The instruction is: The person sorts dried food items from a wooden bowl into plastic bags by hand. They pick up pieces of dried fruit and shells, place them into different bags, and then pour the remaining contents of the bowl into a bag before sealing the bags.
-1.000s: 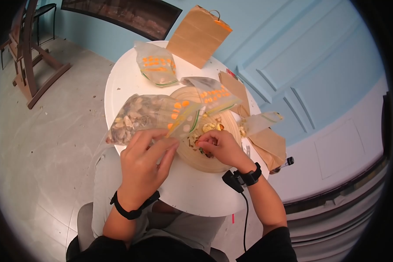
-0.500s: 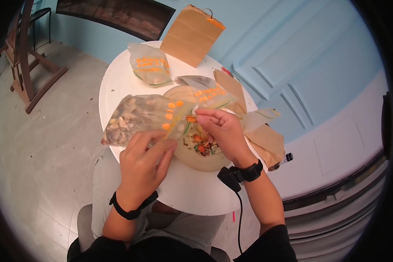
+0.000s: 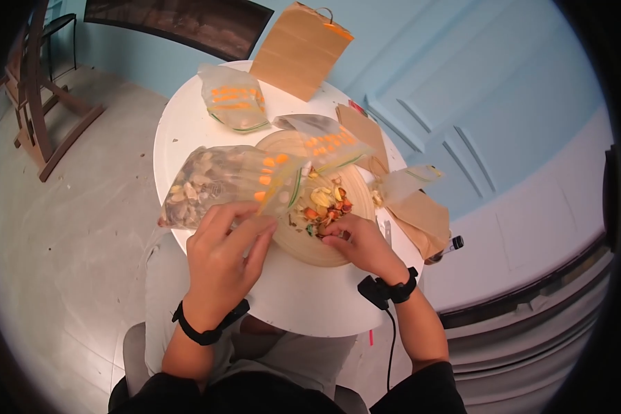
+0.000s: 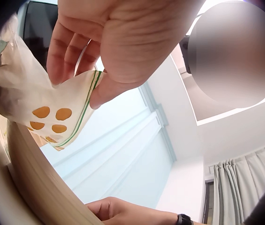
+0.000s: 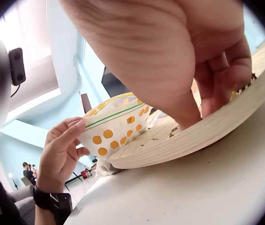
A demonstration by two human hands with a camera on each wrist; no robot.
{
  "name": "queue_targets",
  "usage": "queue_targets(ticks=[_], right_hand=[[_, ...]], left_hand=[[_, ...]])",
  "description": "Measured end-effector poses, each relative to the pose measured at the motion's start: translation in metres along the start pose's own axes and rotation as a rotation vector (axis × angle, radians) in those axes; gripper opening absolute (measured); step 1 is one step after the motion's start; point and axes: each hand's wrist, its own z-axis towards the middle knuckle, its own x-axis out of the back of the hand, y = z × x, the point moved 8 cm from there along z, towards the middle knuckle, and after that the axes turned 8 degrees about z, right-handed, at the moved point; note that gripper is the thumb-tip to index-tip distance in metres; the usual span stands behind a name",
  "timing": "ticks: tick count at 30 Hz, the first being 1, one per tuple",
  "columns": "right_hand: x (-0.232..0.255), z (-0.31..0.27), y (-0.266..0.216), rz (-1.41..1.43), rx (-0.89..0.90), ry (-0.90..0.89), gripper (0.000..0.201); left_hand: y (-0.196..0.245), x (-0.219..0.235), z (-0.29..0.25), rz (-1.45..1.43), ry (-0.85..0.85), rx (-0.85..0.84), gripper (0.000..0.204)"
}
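Note:
In the head view my left hand (image 3: 222,252) pinches the mouth of a clear zip bag (image 3: 217,183) between thumb and fingers. The bag has orange dots and a green zip line; brownish and pale dried pieces fill its far end. It lies partly over a round wooden board (image 3: 303,250). On that board is a loose heap of mixed dried pieces (image 3: 322,199), yellow, red, green and brown. My right hand (image 3: 367,247) reaches down with bent fingers to the heap's near side. In the right wrist view its thumb (image 5: 188,119) and fingers are low over the board; whatever lies between the fingertips is hidden.
Another dotted zip bag (image 3: 331,145) overlaps the board's far side, and a third bag (image 3: 233,100) lies farther back. A brown paper bag (image 3: 302,52) stands at the white table's (image 3: 303,310) far edge. Small clear bag (image 3: 410,183) and flat brown paper (image 3: 421,221) lie at right.
My right hand went from the heap up to the bag's mouth with an orange piece, then came back down to the heap. The left hand keeps its hold on the bag.

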Motion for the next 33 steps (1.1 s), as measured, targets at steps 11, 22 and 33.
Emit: queue_targets(ticks=[11,22,33], right_hand=[[0.021,0.008,0.009,0.650,-0.227,0.139,0.025],[0.057,0.029,0.019,0.617,-0.119,0.306,0.029],[0.030,-0.001,0.061,-0.072,-0.152,0.225,0.029]], left_hand=[[0.006,-0.004,0.000,-0.001,-0.009,0.004,0.018],[-0.003,0.000,0.000,-0.004,0.011,0.053,0.017],[0.003,-0.007,-0.001,-0.009,-0.017,0.013,0.013]])
